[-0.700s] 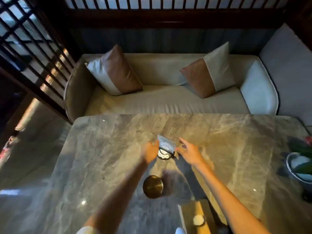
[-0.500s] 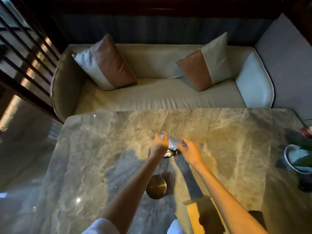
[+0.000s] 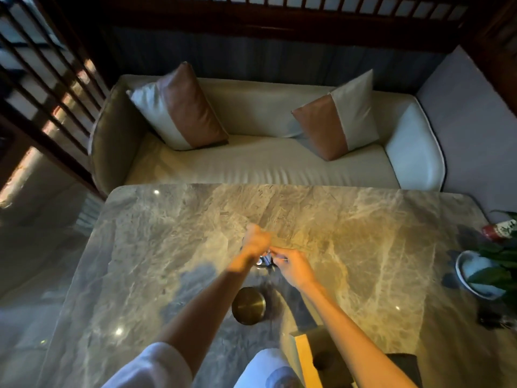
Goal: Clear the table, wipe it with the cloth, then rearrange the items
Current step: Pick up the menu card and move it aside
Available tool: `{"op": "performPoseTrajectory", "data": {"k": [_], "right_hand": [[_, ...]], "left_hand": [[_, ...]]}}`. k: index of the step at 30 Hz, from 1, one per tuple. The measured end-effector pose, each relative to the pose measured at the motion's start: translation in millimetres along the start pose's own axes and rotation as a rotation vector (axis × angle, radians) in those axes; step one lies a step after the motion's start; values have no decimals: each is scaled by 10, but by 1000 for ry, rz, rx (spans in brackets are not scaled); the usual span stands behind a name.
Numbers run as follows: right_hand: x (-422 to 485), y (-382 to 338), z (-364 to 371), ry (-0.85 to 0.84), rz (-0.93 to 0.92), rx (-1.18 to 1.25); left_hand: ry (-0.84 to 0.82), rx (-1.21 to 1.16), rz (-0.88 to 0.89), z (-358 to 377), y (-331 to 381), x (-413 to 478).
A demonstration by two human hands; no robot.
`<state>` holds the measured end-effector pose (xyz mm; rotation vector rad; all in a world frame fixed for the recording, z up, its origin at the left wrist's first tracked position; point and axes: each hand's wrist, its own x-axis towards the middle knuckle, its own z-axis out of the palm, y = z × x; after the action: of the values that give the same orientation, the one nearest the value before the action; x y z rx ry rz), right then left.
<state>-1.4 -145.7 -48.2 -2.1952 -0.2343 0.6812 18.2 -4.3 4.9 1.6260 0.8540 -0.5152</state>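
Both my hands meet at the middle of the marble table (image 3: 173, 256). Between them stands a small card stand (image 3: 264, 261) with a shiny round base; its card is mostly hidden by my fingers. My left hand (image 3: 255, 243) is blurred, with its fingers curled against the stand's left side. My right hand (image 3: 294, 266) pinches a thin edge at the stand's right side. A round brass dish (image 3: 248, 305) sits on the table nearer to me, between my forearms. No cloth is in view.
A wooden tissue box (image 3: 303, 357) stands at the near edge under my right arm. At the right edge are a potted plant in a white pot (image 3: 472, 271), a red can (image 3: 496, 233) and a dark object (image 3: 492, 317). Beyond the table is a sofa (image 3: 265, 166) with two cushions.
The card that stood upright and plainly visible between my hands is now almost hidden. Both hands have closed in over the stand, and my left hand is moving and blurred.
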Motion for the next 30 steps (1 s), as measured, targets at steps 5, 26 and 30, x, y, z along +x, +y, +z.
{"op": "performPoseTrajectory", "data": {"k": [5, 26, 30], "right_hand": [[-56, 49, -55, 60, 177, 310], [-42, -1474, 2582, -538, 544, 1012], [212, -1780, 2906, -413, 565, 1037]], "left_hand": [[106, 58, 157, -508, -305, -455], [350, -6, 95, -2786, -1513, -943], [310, 126, 129, -3177, -1563, -456]]}}
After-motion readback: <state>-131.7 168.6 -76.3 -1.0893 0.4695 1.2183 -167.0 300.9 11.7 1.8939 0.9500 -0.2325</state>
